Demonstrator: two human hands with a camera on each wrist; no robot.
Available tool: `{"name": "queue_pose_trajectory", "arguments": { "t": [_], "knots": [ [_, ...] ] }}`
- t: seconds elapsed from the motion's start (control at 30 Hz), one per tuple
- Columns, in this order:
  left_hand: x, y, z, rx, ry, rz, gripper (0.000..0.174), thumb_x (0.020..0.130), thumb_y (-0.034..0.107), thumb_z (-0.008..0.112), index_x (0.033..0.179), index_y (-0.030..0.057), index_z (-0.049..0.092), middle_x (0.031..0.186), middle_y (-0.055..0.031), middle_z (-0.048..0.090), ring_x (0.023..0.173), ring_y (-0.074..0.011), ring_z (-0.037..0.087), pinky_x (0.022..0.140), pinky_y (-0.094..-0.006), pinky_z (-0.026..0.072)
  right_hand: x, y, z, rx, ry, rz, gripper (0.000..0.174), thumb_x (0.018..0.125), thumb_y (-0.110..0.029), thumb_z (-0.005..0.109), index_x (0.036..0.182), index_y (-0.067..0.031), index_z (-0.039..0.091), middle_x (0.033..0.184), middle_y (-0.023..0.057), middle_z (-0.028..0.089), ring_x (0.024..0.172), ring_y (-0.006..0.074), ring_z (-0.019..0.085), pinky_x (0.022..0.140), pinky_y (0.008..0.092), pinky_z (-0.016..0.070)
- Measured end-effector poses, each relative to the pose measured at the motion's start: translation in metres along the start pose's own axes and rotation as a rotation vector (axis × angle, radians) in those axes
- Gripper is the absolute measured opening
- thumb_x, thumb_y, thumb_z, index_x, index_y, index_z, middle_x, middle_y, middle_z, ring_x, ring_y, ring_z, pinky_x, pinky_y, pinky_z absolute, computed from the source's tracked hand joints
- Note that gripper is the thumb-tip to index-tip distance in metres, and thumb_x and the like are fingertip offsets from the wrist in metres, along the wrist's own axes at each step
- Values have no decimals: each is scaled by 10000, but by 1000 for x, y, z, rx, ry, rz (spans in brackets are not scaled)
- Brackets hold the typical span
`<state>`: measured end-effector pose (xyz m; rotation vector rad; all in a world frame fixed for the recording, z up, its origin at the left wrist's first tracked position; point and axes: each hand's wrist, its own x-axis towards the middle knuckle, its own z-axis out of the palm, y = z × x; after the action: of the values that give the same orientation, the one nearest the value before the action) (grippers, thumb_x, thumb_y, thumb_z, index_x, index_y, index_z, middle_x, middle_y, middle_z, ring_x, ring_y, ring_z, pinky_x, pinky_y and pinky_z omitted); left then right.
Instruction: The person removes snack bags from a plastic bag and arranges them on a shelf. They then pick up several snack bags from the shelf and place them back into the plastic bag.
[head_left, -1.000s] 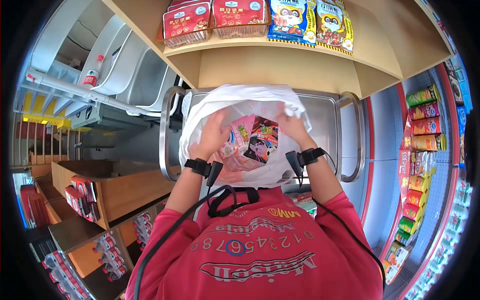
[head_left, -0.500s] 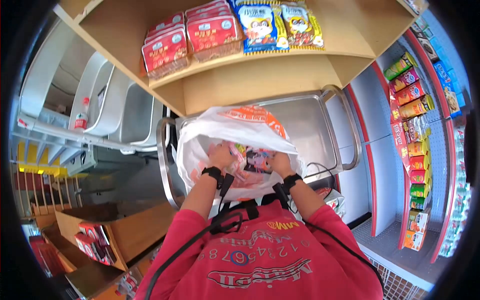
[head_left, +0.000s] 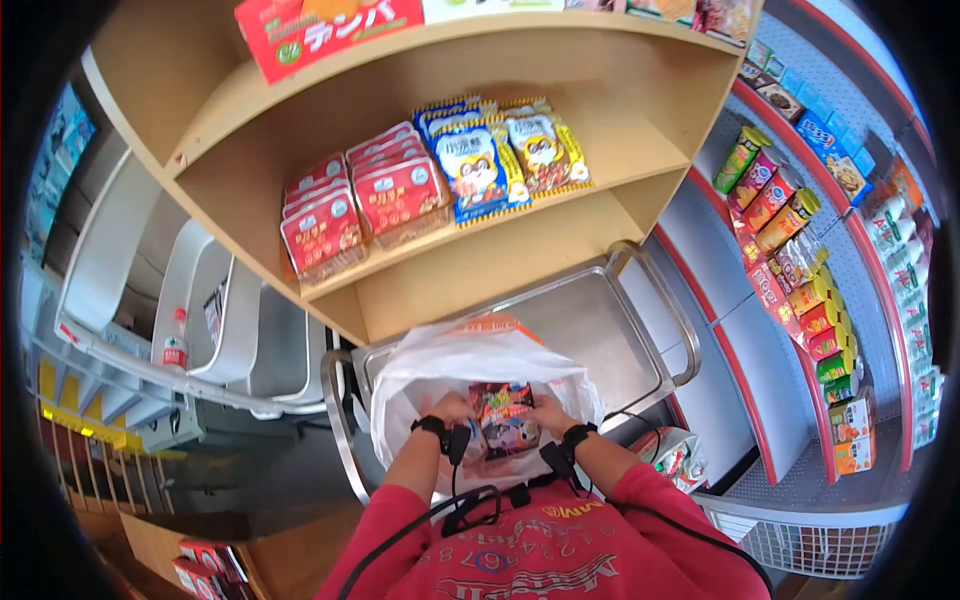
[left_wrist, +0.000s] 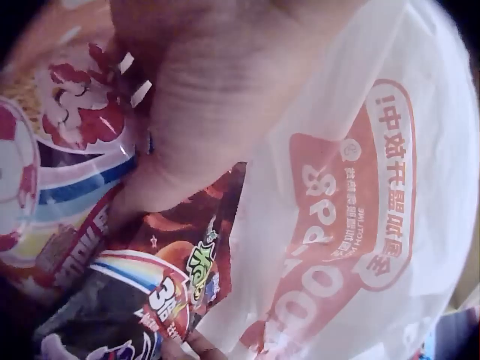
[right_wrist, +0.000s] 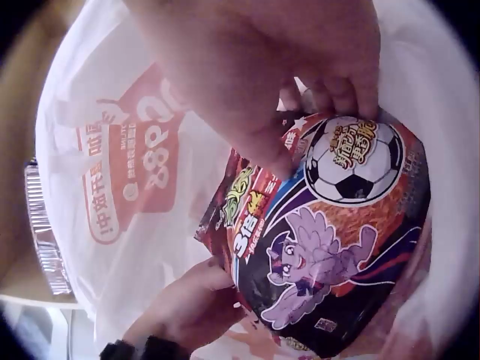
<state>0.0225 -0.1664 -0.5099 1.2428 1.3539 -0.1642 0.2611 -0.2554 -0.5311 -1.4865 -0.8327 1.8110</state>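
Note:
A white plastic carrier bag (head_left: pixel 420 360) with orange-red print stands wide-mouthed on a metal trolley tray (head_left: pixel 590 330). Both hands reach inside it. My right hand (right_wrist: pixel 300 75) pinches the edge of a black-and-red snack packet (right_wrist: pixel 322 255), printed with a football and a purple pony. My left hand (left_wrist: pixel 210 97) grips a pink snack packet (left_wrist: pixel 67 105), its thumb lying across the wrapper; some of its fingers are hidden. The black packet overlaps the pink one and lies between the two hands in the head view.
Behind the tray rises a wooden shelf (head_left: pixel 540 300) with red boxed snacks (head_left: pixel 325 225) and blue and yellow bags (head_left: pixel 475 170). Tubes of crisps (head_left: pixel 770 200) line a rack at right, above a white wire basket (head_left: pixel 830 540). White bins (head_left: pixel 200 280) stand at left.
Both hands, earlier apart above the packets, have gone down into the bag and taken hold of them. The black packet now lies higher between the hands. The head view has tilted up toward the shelf.

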Motion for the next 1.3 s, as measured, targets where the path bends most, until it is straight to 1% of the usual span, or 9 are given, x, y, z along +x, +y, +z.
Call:
{"name": "queue_pose_trajectory", "arguments": {
  "t": [0.03, 0.1, 0.2, 0.37, 0.5, 0.67, 0.9, 1.03, 1.3],
  "knots": [
    [11, -6, -3, 215, 1, 118, 407, 566, 168, 726, 895, -48, 620, 784, -102, 614, 701, -230, 583, 607, -367, 467, 2, 2, -1, 60, -29, 25, 398, 732, -36, 668, 1116, -8, 568, 993, 65, 632, 894, 169, 600, 808, 310, 468],
    [-27, 21, -3, 32, -9, 31, 453, 571, 163, 719, 963, -39, 616, 933, -127, 621, 812, -222, 580, 685, -352, 472, 4, 7, -3, 53, -14, 57, 389, 736, -31, 660, 1114, -11, 571, 1013, 68, 626, 919, 177, 597, 835, 323, 460],
    [-19, 6, -6, 23, -2, 277, 417, 583, 159, 714, 970, 26, 631, 895, -90, 640, 812, -203, 582, 732, -322, 466, -2, -9, -3, 77, -81, 144, 408, 736, -48, 675, 1125, -6, 560, 1042, 71, 621, 973, 175, 579, 874, 322, 440],
    [-49, 4, -24, 70, 244, 509, 578, 565, 240, 749, 1085, 52, 584, 1018, -146, 630, 953, -275, 590, 858, -341, 447, -32, -62, -7, -58, -253, -101, 399, 739, -59, 702, 1116, -27, 573, 1037, 25, 615, 939, 119, 560, 867, 280, 429],
    [-137, 51, -42, -156, 227, 607, 520, 638, 159, 750, 1109, 33, 567, 1014, -98, 638, 930, -196, 594, 830, -305, 457, -73, -124, -2, -301, -287, -350, 394, 742, -39, 704, 1112, -30, 568, 995, -9, 618, 902, 78, 541, 847, 253, 430],
    [-188, 70, -61, -207, 226, 712, 434, 690, 108, 741, 1085, 21, 586, 998, -67, 642, 887, -130, 587, 792, -270, 466, -105, -179, -6, -198, -405, -441, 317, 799, -12, 644, 1102, -24, 552, 985, 5, 629, 885, 76, 571, 814, 240, 449],
    [-241, 88, -65, 5, 335, 713, 410, 667, 121, 762, 1038, 22, 617, 935, -47, 660, 823, -114, 600, 752, -266, 479, -132, -228, -11, 520, -6, -659, 294, 844, -65, 596, 1119, -12, 508, 1037, 64, 609, 882, 125, 601, 769, 283, 501],
    [-264, 99, -60, -262, 328, 732, 375, 655, 39, 754, 1000, -15, 619, 917, -66, 658, 803, -120, 602, 748, -273, 484, -130, -215, -27, 836, 127, -584, 232, 865, -79, 550, 1077, 5, 504, 1059, 122, 594, 961, 213, 596, 844, 358, 499],
    [-255, 130, -30, -335, 201, 864, 445, 642, -13, 737, 1051, -34, 564, 959, -75, 635, 842, -144, 594, 765, -293, 479, -140, -188, -35, 813, -13, -490, 269, 865, -76, 545, 1108, 32, 504, 1060, 129, 605, 939, 195, 609, 848, 319, 493]
  ]
}}
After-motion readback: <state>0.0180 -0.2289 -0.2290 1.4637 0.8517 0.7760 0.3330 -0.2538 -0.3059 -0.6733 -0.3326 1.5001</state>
